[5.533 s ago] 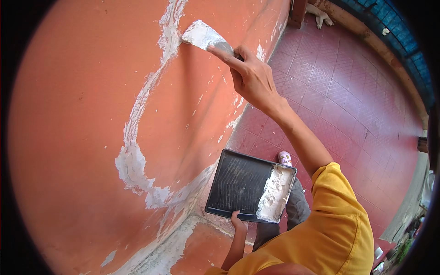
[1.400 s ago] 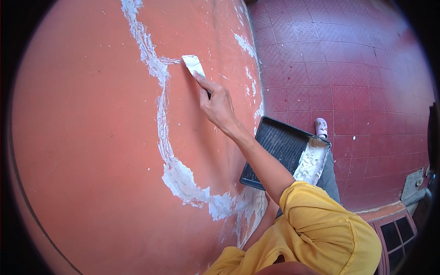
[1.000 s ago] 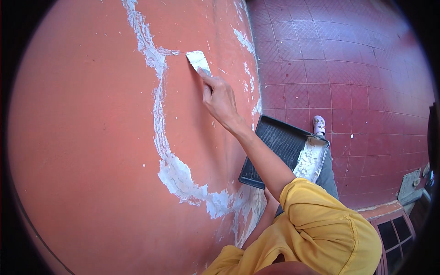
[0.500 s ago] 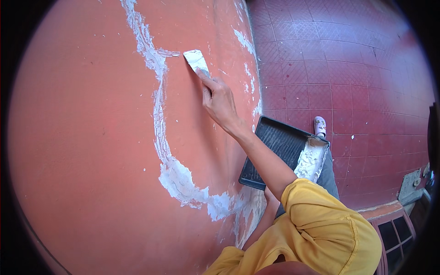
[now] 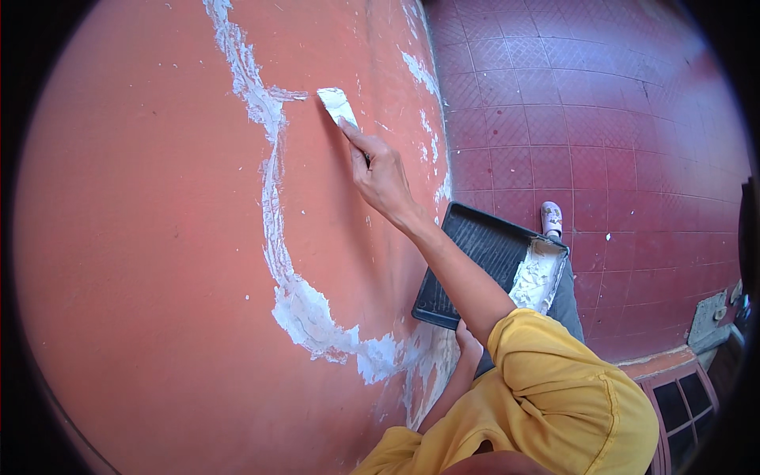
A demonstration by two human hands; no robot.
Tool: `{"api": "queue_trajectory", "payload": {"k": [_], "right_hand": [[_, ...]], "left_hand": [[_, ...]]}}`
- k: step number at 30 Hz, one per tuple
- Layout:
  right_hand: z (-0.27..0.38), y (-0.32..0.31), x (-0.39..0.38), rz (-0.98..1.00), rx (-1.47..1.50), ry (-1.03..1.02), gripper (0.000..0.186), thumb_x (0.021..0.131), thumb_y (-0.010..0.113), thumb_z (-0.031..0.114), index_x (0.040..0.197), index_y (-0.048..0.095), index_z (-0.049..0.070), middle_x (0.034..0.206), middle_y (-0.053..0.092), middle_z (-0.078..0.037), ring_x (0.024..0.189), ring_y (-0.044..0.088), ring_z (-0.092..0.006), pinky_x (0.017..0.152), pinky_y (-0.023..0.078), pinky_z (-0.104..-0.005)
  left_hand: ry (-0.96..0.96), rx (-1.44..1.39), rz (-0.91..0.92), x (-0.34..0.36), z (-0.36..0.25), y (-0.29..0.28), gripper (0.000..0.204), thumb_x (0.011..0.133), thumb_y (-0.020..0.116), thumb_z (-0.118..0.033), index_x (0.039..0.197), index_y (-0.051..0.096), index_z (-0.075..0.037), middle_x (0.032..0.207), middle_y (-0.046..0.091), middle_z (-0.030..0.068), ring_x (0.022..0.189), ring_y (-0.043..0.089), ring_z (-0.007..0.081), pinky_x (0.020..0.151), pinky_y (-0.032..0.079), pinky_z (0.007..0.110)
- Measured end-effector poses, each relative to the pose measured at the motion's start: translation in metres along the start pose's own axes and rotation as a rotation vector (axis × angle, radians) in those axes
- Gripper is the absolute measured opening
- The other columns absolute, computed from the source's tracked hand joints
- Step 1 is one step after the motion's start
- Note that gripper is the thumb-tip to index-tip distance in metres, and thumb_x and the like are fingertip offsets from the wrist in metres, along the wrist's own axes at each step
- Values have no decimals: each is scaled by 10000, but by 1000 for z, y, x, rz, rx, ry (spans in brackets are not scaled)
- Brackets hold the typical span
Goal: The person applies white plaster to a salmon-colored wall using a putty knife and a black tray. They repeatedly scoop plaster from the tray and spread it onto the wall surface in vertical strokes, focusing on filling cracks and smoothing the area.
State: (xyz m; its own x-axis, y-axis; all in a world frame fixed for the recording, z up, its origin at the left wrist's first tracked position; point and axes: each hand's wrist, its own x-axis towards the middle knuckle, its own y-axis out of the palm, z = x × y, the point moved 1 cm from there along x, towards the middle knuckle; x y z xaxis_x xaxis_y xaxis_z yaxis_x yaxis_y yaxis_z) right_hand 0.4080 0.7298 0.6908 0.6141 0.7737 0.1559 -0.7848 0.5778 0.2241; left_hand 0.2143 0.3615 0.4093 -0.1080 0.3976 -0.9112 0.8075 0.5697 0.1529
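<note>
My right hand (image 5: 380, 174) grips a putty knife (image 5: 336, 103) whose blade is coated in white filler. The blade lies at the orange wall (image 5: 158, 206), just right of a short horizontal white smear (image 5: 291, 95) that branches off a long patched white crack (image 5: 273, 214). My left hand (image 5: 467, 335), partly hidden, holds the lower edge of a black ribbed tray (image 5: 483, 237) with a thick mass of white filler (image 5: 537, 273) along its right side.
A red tiled floor (image 5: 522, 111) runs along the wall base. My foot in a pale pink clog (image 5: 552, 218) stands on it. A paned window or door frame (image 5: 681, 408) and a grey metal plate (image 5: 708, 321) are at the lower right.
Since 5.5 seconds ago the view has turned, and the knife has left the crack for a spot right of it, beside the short smear. Over the last second both hands moved only slightly.
</note>
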Motion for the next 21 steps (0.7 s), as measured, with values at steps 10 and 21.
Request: {"api": "queue_trajectory", "payload": {"k": [10,21], "right_hand": [[-5,-5,8,43,-10,-40,416,883,517,-19,1271,626,82,755,587,-226,700,575,-337,700,463,-419],[-7,-4,4,51,-127,-75,431,877,521,-13,1286,616,82,777,584,-232,715,587,-348,703,471,-435]], "left_hand": [[-11,100,-157,8,5,-15,243,833,577,-212,1027,596,-67,1084,614,59,1003,587,207,850,466,324],[12,101,-219,-6,-3,-3,227,783,619,-186,984,598,-81,981,617,43,926,580,192,831,442,329]]}}
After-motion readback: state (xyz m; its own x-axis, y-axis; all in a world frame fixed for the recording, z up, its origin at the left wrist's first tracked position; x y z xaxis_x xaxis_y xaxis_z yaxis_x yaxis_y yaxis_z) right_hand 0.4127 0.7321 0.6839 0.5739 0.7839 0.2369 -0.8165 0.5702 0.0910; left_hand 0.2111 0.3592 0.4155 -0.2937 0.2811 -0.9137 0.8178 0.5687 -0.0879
